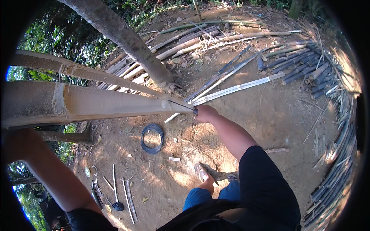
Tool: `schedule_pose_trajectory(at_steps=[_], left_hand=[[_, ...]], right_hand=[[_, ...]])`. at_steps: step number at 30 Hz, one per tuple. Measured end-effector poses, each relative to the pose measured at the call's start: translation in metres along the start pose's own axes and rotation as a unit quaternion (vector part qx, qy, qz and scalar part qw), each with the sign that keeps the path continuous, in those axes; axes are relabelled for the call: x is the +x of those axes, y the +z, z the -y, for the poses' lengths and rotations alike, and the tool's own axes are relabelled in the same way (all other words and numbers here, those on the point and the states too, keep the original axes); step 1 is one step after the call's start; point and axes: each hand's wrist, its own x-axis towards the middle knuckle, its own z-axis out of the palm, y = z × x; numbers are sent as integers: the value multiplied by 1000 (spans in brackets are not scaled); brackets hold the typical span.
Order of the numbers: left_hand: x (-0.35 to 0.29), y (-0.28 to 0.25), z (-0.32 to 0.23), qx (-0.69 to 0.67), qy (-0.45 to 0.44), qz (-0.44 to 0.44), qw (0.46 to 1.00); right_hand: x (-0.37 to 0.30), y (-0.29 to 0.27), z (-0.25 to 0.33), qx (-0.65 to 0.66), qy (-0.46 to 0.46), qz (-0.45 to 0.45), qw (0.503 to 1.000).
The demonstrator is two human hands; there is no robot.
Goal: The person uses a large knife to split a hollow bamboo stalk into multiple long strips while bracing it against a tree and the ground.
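Observation:
A long bamboo length [104,101] runs from the left rim to the middle, split lengthwise into two pale strips that part toward the left. Where the strips come together, my right hand [206,114] is closed around the dark handle of a knife [195,111]. Its narrow dark blade lies along the split. My left hand [17,144] is at the left rim, right beneath the wider strip [31,101]. Shadow and the bamboo hide its fingers, so its hold cannot be made out.
A tree trunk [127,42] leans behind the bamboo. Bamboo poles [192,44] lie at the back, dark cut pieces [308,67] at the right. On the dirt ground are a black wire coil [152,138], pale split strips [239,88] and thin sticks [129,200]. My feet [202,171] stand below.

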Motion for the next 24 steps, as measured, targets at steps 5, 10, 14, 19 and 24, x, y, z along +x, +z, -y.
schedule_pose_trajectory(at_steps=[5, 10, 14, 19, 24], left_hand=[[-199, -26, 165, 79, -80, 32, 993], [-195, -4, 223, 5, -205, 107, 973], [-180, 18, 255, -68, -254, 72, 962], [-167, 34, 277, -140, -241, 67, 958], [-155, 69, 296, -143, -272, 84, 948]], right_hand=[[19, -3, 1, 19, 22, 9, 1000], [39, -2, 10, 78, -9, 57, 995], [54, 8, -9, 355, -15, 212, 911], [54, 0, -13, 428, -39, 202, 880], [63, -2, -15, 268, -21, 42, 962]])
